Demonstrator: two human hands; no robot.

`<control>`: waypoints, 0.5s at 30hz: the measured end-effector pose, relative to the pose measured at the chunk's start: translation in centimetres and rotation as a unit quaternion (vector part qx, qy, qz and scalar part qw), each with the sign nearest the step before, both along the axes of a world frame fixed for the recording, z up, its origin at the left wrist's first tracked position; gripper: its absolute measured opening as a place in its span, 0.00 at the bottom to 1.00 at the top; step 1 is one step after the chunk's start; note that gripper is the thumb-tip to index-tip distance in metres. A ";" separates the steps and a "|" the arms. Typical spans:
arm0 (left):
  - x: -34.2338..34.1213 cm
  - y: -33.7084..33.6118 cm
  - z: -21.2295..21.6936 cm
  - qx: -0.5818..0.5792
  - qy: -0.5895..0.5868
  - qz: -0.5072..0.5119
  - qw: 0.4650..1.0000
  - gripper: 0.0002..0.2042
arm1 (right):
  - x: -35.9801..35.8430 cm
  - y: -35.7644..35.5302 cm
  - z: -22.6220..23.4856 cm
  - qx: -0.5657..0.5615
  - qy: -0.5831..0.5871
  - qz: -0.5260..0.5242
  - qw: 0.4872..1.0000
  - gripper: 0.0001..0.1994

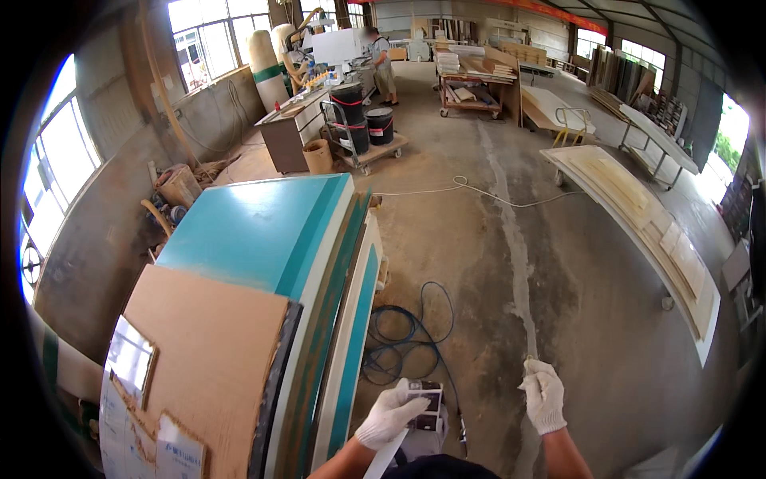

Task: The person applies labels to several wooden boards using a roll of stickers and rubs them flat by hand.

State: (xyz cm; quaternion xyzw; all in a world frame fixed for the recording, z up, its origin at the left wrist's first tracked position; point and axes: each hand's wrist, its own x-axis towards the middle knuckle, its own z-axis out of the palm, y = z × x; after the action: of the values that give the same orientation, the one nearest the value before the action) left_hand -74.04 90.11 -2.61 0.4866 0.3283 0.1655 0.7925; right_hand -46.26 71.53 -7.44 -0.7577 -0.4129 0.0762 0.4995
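Observation:
My left hand point(389, 417), in a white knitted glove, is closed on a small dark box-like thing with white bands point(426, 397) just in front of my body. Its exact kind is unclear. Below that hand hangs a pale strip point(386, 457), and a greyish shape under the box is partly hidden. To the right, my gloved right hand point(545, 397) is raised over the floor with its fingers curled together. Whatever its fingertips hold, if anything, is too small to make out. The two hands are well apart.
Stacked boards, with a teal panel point(247, 227) and a brown sheet point(211, 335), stand left. A blue hose point(399, 339) coils on the floor. Boards lie on a long trolley point(650, 231) at right. A cart with black buckets point(381, 126) and another person point(383, 68) are farther off.

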 end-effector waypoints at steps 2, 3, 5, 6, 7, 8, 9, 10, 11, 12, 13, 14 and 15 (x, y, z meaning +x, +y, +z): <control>5.7 4.6 -1.0 0.107 0.031 -0.027 0.993 0.10 | 6.1 1.7 -4.5 -0.033 -0.025 -0.011 0.999 0.06; 8.4 6.6 -0.6 -0.019 -0.003 -0.020 1.000 0.10 | 8.5 1.6 -5.7 -0.104 -0.086 -0.023 0.991 0.11; 14.1 11.1 0.6 0.020 0.012 -0.037 0.999 0.11 | 14.4 -1.8 -13.0 -0.196 0.004 -0.117 0.973 0.14; 16.2 13.2 1.0 0.039 0.020 -0.048 0.998 0.10 | 15.1 -2.7 -14.1 -0.167 0.162 -0.146 0.961 0.16; 18.5 15.4 1.6 0.062 0.026 -0.060 0.996 0.10 | 18.2 -4.4 -17.1 -0.289 0.068 -0.118 0.948 0.15; 21.0 17.4 3.8 0.042 0.012 -0.071 0.997 0.10 | 19.6 -8.3 -21.0 -0.500 -0.082 0.031 0.861 0.22; 25.9 19.9 4.2 0.044 -0.032 -0.117 0.992 0.09 | 25.2 -19.0 -30.0 -0.552 -0.157 0.048 0.818 0.21; 28.3 22.4 4.4 0.053 -0.042 -0.124 0.990 0.09 | 25.9 -22.2 -33.2 -0.504 -0.197 0.006 0.841 0.18; 30.7 25.1 4.0 0.060 -0.059 -0.127 0.988 0.09 | 26.8 -24.8 -35.1 -0.454 -0.242 -0.037 0.857 0.16; 31.0 27.1 3.6 0.072 -0.023 -0.067 0.995 0.09 | 25.3 -17.0 -34.5 -0.503 0.066 -0.086 0.858 0.16; 32.0 29.9 3.7 0.109 0.046 -0.067 0.991 0.09 | 26.6 -8.9 -30.6 -0.534 0.165 -0.102 0.823 0.16; 32.8 32.2 4.1 0.077 0.033 -0.033 0.996 0.09 | 28.7 -2.6 -30.7 -0.544 0.202 -0.084 0.810 0.16; 35.3 34.3 4.9 0.037 -0.008 -0.017 0.999 0.10 | 32.2 1.6 -30.2 -0.551 0.217 -0.090 0.801 0.16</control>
State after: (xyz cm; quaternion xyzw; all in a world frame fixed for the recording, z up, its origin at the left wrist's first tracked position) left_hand -38.70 124.38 2.26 0.5196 0.3076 0.1677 0.7793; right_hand -14.03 73.18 -37.62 -0.9026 -0.1120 0.4082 0.0785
